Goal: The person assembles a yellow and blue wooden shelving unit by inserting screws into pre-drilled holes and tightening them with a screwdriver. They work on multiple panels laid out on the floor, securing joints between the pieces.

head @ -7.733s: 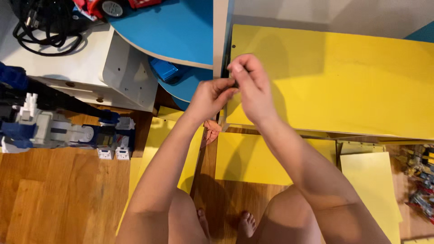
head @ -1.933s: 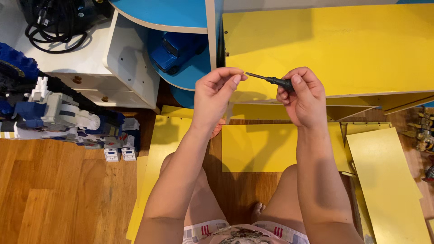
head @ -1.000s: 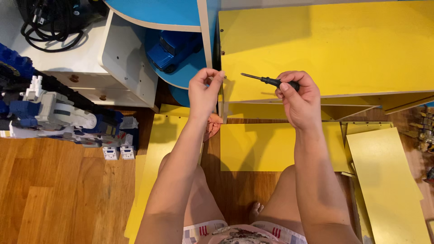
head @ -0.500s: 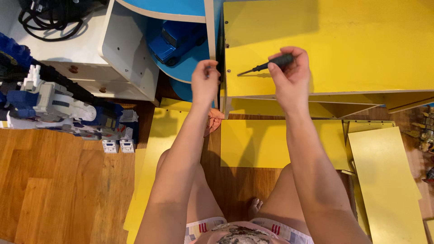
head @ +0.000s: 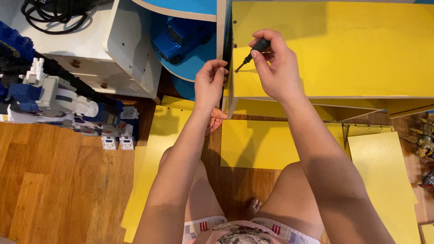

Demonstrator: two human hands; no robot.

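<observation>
The fingertips of the right hand are pinched round the black handle of a small screwdriver, thumb and forefinger closed on it, the shaft slanting down and to the left so that its tip meets the left edge of the big yellow panel. Just beside it, the left hand has its fingers curled and pressed together at the same edge, close to the screwdriver tip; whether they nip a screw or only steady the edge I cannot tell, since the fingertips hide what lies under them. The yellow panel stands as the top face of a low cabinet, butted against a white upright board. To the left of that board sits a blue curved shelf with a blue toy car on it, and further left a white cabinet with a tangle of black cable on top. Below the hands, loose yellow boards lie flat on the wooden floor, one more off to the right. A blue and white toy robot lies on the floor at the far left. The person's bare knees show at the bottom.
</observation>
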